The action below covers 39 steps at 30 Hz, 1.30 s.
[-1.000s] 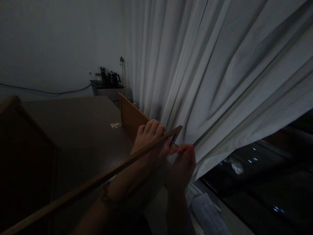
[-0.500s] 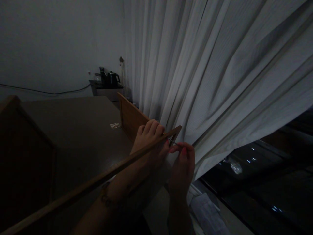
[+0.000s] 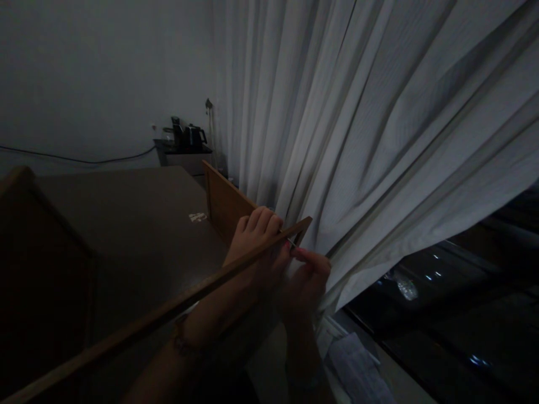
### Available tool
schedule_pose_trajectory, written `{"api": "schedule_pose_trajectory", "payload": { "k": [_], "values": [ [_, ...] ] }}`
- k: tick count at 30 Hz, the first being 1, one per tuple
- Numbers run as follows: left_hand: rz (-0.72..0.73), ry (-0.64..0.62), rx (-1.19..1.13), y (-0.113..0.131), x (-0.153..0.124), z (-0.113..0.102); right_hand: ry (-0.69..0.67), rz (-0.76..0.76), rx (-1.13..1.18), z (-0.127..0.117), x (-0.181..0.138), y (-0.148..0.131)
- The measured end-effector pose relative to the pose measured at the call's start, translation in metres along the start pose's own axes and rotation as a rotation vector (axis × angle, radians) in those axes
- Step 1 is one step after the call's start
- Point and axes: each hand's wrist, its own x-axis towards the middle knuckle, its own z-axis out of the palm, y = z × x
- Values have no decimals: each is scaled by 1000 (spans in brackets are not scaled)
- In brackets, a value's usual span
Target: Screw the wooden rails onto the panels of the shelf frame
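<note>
A long narrow wooden rail (image 3: 202, 288) runs diagonally from the lower left to a corner beside my hands. Past it stands a brown wooden panel (image 3: 225, 197) on the table. My left hand (image 3: 252, 235) is closed, its fingers curled over the wood near that corner, with the forearm passing behind the rail. A thin metal rod (image 3: 292, 243) is pinched in my right hand (image 3: 306, 278). The rod's tip meets the wood just under the rail, close to my left thumb. Dim light hides what its tip touches.
Another wooden panel (image 3: 42, 269) rises at the left over the grey tabletop (image 3: 138, 224). Small pale pieces (image 3: 197, 217) lie on that top. A white curtain (image 3: 337, 123) hangs at the right. Behind are a dark kettle (image 3: 194, 134) and, below right, some papers (image 3: 357, 365).
My right hand has shifted slightly left and turned, its fingers now closer to the wood. Less of the metal rod shows. My left hand keeps its place.
</note>
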Motion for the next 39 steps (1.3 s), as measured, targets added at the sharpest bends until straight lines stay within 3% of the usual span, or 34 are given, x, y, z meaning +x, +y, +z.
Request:
{"api": "schedule_pose_trajectory", "payload": {
  "k": [2, 7, 11, 18, 23, 26, 29, 39],
  "values": [
    [-3, 2, -5, 0, 0, 0, 8, 47, 50, 1, 1, 0],
    [-8, -2, -12, 0, 0, 0, -22, 338, 354, 4, 2, -6],
    [2, 19, -33, -2, 0, 2, -54, 358, 459, 7, 1, -5],
    [-9, 22, -25, 1, -1, 1, 84, 259, 202, 6, 10, -17],
    [-17, -7, -37, 3, 0, -3, 358, 406, 434, 8, 19, -16],
    [-35, -12, -38, 4, 1, -4, 278, 588, 580, 5, 21, -13],
    [-18, -16, -34, 3, 1, -3, 128, 688, 537, 1, 19, -13],
    [10, 105, 40, -3, -1, 11, 152, 673, 542, -2, 21, -19]
  ]
}}
